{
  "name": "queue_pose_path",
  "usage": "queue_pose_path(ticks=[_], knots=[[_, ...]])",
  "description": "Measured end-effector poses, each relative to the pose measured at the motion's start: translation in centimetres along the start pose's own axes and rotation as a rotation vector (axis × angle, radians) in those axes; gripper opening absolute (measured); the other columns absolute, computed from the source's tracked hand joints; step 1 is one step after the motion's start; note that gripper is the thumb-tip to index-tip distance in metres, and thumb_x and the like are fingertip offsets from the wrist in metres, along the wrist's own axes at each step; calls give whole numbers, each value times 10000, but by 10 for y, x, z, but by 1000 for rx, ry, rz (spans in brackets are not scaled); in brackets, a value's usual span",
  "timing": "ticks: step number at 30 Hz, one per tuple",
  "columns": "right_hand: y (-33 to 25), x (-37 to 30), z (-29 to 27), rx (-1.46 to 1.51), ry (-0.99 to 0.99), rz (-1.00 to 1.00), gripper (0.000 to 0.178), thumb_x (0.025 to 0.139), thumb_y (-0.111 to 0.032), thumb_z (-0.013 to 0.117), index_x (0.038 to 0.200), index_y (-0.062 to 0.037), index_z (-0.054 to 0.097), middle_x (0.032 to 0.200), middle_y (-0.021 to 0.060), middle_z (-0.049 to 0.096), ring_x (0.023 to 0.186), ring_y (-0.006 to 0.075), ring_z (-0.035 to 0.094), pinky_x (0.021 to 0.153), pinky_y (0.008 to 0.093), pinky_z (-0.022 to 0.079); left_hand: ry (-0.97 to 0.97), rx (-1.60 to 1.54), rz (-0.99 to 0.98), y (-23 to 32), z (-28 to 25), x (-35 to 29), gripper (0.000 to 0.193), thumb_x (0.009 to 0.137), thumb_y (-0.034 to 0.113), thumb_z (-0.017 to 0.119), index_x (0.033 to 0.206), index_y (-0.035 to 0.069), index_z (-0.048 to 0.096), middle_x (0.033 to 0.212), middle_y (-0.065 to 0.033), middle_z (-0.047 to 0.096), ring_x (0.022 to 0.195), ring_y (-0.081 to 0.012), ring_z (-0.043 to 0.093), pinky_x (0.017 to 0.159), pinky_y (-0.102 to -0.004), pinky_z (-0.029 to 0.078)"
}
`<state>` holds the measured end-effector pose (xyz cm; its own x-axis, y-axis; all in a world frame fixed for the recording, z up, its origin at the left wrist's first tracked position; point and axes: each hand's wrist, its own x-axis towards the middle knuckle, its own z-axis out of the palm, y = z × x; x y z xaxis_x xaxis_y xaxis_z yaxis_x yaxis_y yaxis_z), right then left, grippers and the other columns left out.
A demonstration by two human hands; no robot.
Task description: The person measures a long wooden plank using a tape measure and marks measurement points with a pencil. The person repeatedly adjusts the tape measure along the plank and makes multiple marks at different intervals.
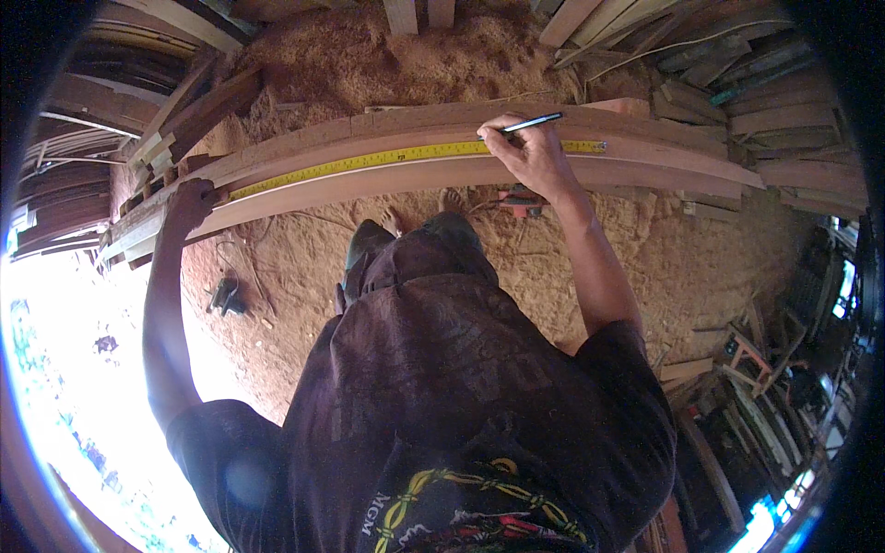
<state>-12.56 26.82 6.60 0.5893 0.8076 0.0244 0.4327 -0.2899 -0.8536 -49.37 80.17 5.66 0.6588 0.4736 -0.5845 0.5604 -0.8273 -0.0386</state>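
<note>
A yellow tape measure (pixel 359 161) lies stretched along a long wooden board (pixel 406 175), its blade running from my left hand past my right. My left hand (pixel 191 205) is closed at the tape's left end; the case is hidden in the shaded fingers. Between the fingers of my right hand (pixel 530 157) is a slim dark pen (pixel 536 123), slanting up to the right. That hand rests over the tape and board, toward the blade's right end. Behind this board, a second long wooden beam (pixel 415 120) runs alongside it.
Sawdust covers the ground (pixel 572 267) around my bare feet (pixel 392 222). A red power tool (pixel 522 202) sits just below the board, and a dark tool (pixel 227 296) with a cord lies at left. Stacked timber (pixel 784 124) fills the right side; more planks (pixel 101 101) stand at left.
</note>
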Motion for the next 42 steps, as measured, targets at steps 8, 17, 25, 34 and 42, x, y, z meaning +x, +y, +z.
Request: queue_pose_path(ticks=[8,17,25,34,42], knots=[[1,0,1,13,8,-5,199,1010,-197,749,1064,-7,775,971,138,802,916,263,785,823,394,598,81,107,192,-27,21,12,219,784,211,798,991,143,787,932,-120,689,902,-378,675,789,-494,579],[6,0,3,7,17,0,203,1013,-206,753,1069,-13,781,962,134,803,907,255,783,805,392,599,-23,22,100,-27,16,11,407,719,219,830,1125,196,807,1038,-106,704,1040,-362,677,881,-492,578],[2,0,-1,25,-20,38,230,1019,-232,752,1096,-17,783,987,138,807,931,256,786,827,397,606,118,2,130,8,-1,-7,419,987,423,722,878,21,676,807,-208,647,791,-391,724,721,-521,558],[3,0,0,5,-12,32,250,1028,-244,743,1113,-12,780,1003,146,806,944,257,782,845,398,602,93,-45,156,-2,4,1,403,979,409,726,872,23,684,801,-197,644,728,-372,703,689,-504,555],[-3,1,1,74,-20,97,247,1024,-240,748,1099,-7,784,932,121,802,852,225,772,782,385,596,127,-87,134,-2,6,-2,339,989,319,708,864,4,715,728,-160,680,606,-279,700,623,-464,536]])
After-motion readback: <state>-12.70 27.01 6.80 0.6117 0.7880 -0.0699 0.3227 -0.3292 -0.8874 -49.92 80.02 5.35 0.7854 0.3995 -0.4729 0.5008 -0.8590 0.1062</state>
